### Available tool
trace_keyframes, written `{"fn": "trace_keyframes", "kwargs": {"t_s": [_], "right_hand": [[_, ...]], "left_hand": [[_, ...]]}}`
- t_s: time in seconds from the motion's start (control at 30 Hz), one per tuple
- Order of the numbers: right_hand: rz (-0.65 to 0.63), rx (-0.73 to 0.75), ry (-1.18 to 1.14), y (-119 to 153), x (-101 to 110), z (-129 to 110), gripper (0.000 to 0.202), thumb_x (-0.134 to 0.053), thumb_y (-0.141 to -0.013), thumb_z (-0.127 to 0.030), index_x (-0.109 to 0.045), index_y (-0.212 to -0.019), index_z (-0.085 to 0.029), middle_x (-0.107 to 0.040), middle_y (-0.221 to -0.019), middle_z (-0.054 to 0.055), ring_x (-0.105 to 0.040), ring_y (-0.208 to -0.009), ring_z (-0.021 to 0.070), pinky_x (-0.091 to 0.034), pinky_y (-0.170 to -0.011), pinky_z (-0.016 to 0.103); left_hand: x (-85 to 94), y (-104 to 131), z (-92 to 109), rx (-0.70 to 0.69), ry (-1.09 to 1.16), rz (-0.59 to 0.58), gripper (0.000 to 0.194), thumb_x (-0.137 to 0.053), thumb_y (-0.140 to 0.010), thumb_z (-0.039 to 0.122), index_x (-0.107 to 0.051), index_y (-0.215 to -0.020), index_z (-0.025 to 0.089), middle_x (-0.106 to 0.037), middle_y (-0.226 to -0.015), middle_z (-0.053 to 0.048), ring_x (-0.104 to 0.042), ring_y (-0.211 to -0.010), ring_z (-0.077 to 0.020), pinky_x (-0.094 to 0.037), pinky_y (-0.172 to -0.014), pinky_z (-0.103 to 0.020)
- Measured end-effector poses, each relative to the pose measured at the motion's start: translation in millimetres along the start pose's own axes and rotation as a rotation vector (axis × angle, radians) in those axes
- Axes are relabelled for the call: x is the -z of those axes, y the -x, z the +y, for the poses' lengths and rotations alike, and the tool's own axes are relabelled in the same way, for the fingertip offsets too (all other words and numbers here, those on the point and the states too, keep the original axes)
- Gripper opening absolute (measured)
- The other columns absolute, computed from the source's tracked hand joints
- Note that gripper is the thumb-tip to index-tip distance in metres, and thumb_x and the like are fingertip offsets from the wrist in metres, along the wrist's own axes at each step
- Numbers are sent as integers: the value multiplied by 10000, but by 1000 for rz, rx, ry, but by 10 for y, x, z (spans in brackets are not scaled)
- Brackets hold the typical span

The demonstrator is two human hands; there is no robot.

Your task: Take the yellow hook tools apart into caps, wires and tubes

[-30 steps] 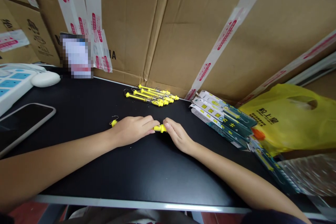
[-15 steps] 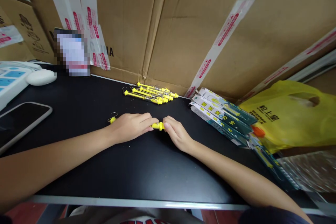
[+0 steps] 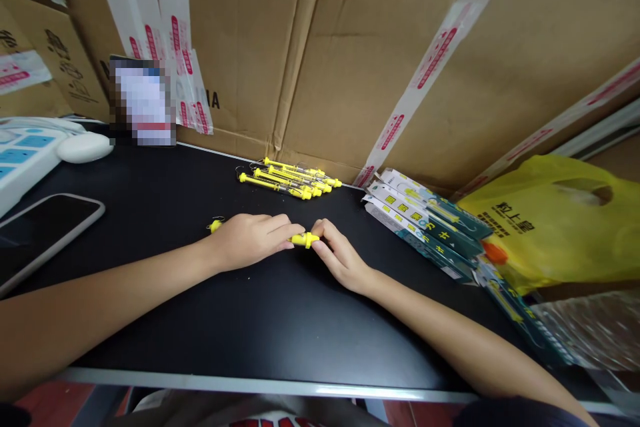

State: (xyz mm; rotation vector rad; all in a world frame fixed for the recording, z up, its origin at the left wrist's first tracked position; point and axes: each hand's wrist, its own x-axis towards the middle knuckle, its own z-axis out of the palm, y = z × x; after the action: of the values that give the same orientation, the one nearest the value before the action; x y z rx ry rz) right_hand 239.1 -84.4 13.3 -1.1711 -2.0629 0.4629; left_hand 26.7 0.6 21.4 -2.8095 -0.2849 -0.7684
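Observation:
A yellow spring scale lies crosswise just above the black table. My left hand is wrapped over its barrel and hides most of it. The yellow end with its wire hook sticks out left of that hand. At the other end, my right hand has thumb and forefinger closed on the yellow end cap. Behind my hands, against the cardboard, several more yellow spring scales lie in a loose pile, their hooks mostly pointing left.
Printed spring scale boxes are stacked at the right, beside a yellow plastic bag and clear plastic wrap. At the left lie a phone, a white rounded case and a power strip. Tall cardboard stands behind.
The fingers of my right hand have shifted slightly on the end cap, showing more of it. My left hand keeps its hold. The view has moved a little.

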Motion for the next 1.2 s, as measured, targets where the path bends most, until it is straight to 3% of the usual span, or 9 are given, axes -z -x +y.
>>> {"fn": "trace_keyframes", "kwargs": {"t_s": [0.23,0.5,0.67,0.8,1.0,1.2], "right_hand": [[-50,58,102,19,17,50,146,-394,-949,-314,-425,-851,-210,-493,-833,46,-443,-768,175,-404,-700,324],[-117,251,311,19,73,101,103,-478,-917,-300,-457,-876,-208,-551,-866,66,-475,-788,186,-403,-705,330],[-107,183,309,14,84,99,218,-417,-924,-411,-462,-886,-201,-540,-833,61,-454,-754,190,-383,-698,337],[-160,157,369,8,95,92,260,-317,-965,-341,-477,-817,-199,-536,-761,54,-428,-720,190,-351,-672,330],[-132,181,352,12,86,116,211,-389,-950,-347,-495,-850,-194,-548,-771,57,-431,-717,181,-367,-671,317],[-88,266,572,23,79,85,230,-410,-946,-355,-535,-859,-183,-584,-765,65,-442,-709,186,-352,-633,314]], "left_hand": [[9,1,-45,-33,37,-73,276,-353,-969,341,-531,-1144,222,-626,-897,14,-637,-758,-105,-420,-565,-195],[-30,21,-58,-100,-6,-116,266,-357,-967,333,-542,-1129,231,-620,-853,24,-618,-679,-105,-368,-502,-207],[-9,3,-55,-112,-31,-46,264,-370,-965,332,-551,-1125,226,-633,-863,24,-615,-688,-100,-388,-537,-205],[6,-4,-46,-115,-61,8,267,-377,-964,326,-558,-1126,214,-642,-865,18,-621,-711,-100,-406,-568,-202],[-14,13,-51,-105,-59,-18,277,-365,-967,334,-555,-1136,226,-640,-859,15,-626,-712,-97,-396,-543,-195],[-1,12,-67,-108,-27,-55,280,-352,-969,333,-557,-1120,215,-638,-861,16,-620,-685,-102,-388,-523,-201]]}}
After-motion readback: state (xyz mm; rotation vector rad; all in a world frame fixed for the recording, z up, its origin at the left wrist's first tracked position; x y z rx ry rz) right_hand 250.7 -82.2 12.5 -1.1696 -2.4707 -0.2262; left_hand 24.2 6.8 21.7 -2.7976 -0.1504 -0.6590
